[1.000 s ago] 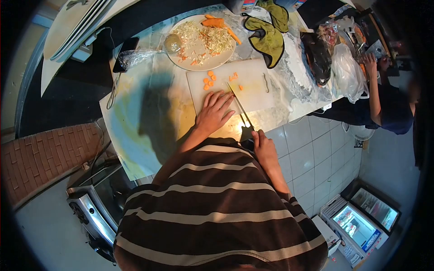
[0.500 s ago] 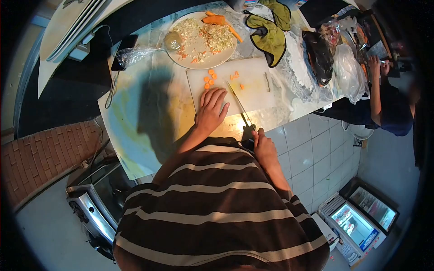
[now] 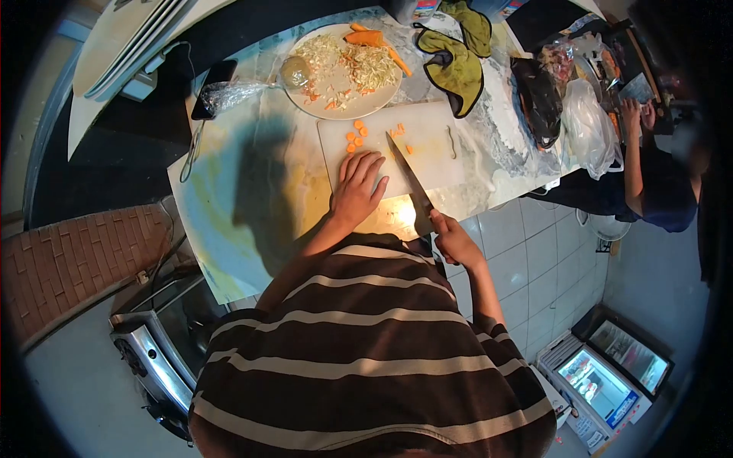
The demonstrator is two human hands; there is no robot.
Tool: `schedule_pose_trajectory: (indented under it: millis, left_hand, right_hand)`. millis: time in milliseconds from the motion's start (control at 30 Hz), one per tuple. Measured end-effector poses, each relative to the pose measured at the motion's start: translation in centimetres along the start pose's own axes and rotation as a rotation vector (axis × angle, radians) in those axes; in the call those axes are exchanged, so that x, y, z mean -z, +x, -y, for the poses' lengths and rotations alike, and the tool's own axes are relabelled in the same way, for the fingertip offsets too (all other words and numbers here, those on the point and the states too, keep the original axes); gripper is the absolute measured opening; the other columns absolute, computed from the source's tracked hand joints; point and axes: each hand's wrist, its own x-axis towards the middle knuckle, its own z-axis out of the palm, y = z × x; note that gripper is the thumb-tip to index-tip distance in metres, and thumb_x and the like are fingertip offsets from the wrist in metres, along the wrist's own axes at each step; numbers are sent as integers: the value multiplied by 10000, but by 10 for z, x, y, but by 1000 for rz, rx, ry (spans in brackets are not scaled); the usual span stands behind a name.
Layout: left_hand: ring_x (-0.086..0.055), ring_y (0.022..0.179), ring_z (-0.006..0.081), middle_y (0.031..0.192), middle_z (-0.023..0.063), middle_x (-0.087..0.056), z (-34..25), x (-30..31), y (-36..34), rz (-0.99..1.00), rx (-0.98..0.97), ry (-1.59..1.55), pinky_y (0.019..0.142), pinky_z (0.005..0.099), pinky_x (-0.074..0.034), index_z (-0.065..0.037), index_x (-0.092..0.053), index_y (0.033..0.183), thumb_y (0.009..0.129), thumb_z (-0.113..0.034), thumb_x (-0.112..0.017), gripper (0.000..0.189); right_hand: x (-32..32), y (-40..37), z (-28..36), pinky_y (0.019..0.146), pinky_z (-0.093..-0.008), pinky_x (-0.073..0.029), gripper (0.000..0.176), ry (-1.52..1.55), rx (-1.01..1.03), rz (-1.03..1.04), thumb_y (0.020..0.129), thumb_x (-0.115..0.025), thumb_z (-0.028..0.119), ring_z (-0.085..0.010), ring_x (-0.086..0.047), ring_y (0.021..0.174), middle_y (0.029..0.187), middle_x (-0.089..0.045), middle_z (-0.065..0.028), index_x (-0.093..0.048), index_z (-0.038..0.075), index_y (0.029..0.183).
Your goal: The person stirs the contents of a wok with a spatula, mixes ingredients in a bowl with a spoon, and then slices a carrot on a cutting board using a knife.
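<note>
My right hand (image 3: 455, 241) grips the handle of a kitchen knife (image 3: 412, 184) at the board's near edge. The blade points away from me, its flat side showing and its tip by small carrot pieces (image 3: 397, 130). On the left part of the white cutting board (image 3: 431, 164), my left hand (image 3: 357, 183) lies palm down with fingers stretched out and thumb apart. Just beyond its fingertips are several round carrot slices (image 3: 356, 137). Behind the board stands a large plate (image 3: 328, 111) with shredded vegetables (image 3: 372, 67), carrot pieces (image 3: 366, 37) and a tied plastic bag (image 3: 295, 72).
Green cloths (image 3: 455, 72) lie beyond the board. A black bag (image 3: 537, 99) and a white plastic bag (image 3: 589, 126) are to the right. Another person's hands (image 3: 637, 114) work at the far right. A phone (image 3: 214, 88) lies at the table's left edge.
The knife has turned so its blade shows broad side up, and my right hand has shifted slightly right with it. My left hand stays about where it was.
</note>
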Motion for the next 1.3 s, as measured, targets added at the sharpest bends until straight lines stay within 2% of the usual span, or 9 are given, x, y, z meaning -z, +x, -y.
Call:
schedule_pose_trajectory:
  millis: [67, 167, 367, 533, 667, 933, 1033, 1100, 1300]
  left_hand:
    - [-488, 1252, 275, 1286, 93, -562, -2, 1, 0, 1, -12, 15, 1132, 469, -293, -35, -576, 1242, 895, -234, -636, 405]
    - [-494, 1238, 280, 1298, 99, -552, -4, 3, 0, 5, -42, 68, 1120, 477, -296, -42, -571, 1253, 899, -247, -634, 414]
    - [-551, 1135, 279, 1245, 105, -575, -20, 19, 13, -77, 23, -55, 949, 401, -446, -39, -559, 1273, 884, -219, -681, 446]
    - [-615, 834, 122, 1004, 46, -667, -11, 9, 46, 70, 600, -1105, 743, 264, -484, -1, -576, 1189, 950, -246, -669, 354]
    - [-596, 838, 81, 956, 22, -670, 0, 12, 63, 249, 542, -1183, 749, 245, -455, -31, -632, 1110, 971, -257, -642, 266]
    - [-611, 742, 90, 849, 22, -704, 22, -11, 76, 266, 563, -1035, 685, 237, -464, -21, -663, 1048, 945, -184, -659, 193]
    - [-642, 838, 186, 930, 55, -692, 28, -10, 73, 239, 419, -624, 783, 309, -495, -27, -664, 1093, 925, -134, -651, 199]
    - [-595, 1032, 284, 1053, 81, -639, 28, -6, 69, 179, 51, -236, 938, 390, -452, -39, -647, 1152, 901, -74, -622, 255]
    - [-482, 1209, 306, 1166, 110, -576, 5, 19, 42, 241, 14, -86, 1049, 427, -367, -71, -591, 1223, 864, 10, -546, 371]
  right_hand:
    - [22, 4, 32, 360, -263, -306, 530, 303, -658, 389, 1010, -382, 613, -88, -375, 427, 614, -482, 22, -533, 108, 952]
    - [22, -1, 16, 340, -203, -170, 503, 581, -659, 479, 1008, -379, 620, -31, -212, 416, 600, -337, 46, -448, 139, 876]
    - [33, -5, 27, 339, -210, -144, 500, 854, -684, 536, 1001, -406, 622, -29, -212, 402, 584, -329, 47, -420, 143, 857]
    - [41, -6, 33, 339, -204, -139, 523, 859, -622, 571, 963, -441, 671, -22, -211, 400, 568, -316, 69, -441, 161, 845]
    - [43, -11, 39, 343, -207, -144, 530, 813, -605, 523, 965, -431, 674, -26, -219, 400, 576, -331, 57, -429, 154, 864]
    - [40, -18, 32, 349, -207, -143, 522, 826, -559, 444, 969, -425, 671, -28, -216, 404, 575, -339, 56, -434, 159, 867]
    - [39, -21, 28, 347, -210, -143, 515, 851, -567, 412, 977, -415, 663, -31, -215, 402, 576, -340, 53, -433, 158, 873]
    - [37, -24, 26, 346, -206, -149, 514, 834, -579, 385, 996, -394, 640, -30, -210, 401, 582, -346, 50, -425, 142, 874]
    - [34, -30, 25, 346, -201, -159, 506, 827, -629, 355, 998, -406, 627, -29, -222, 406, 588, -374, 44, -427, 139, 869]
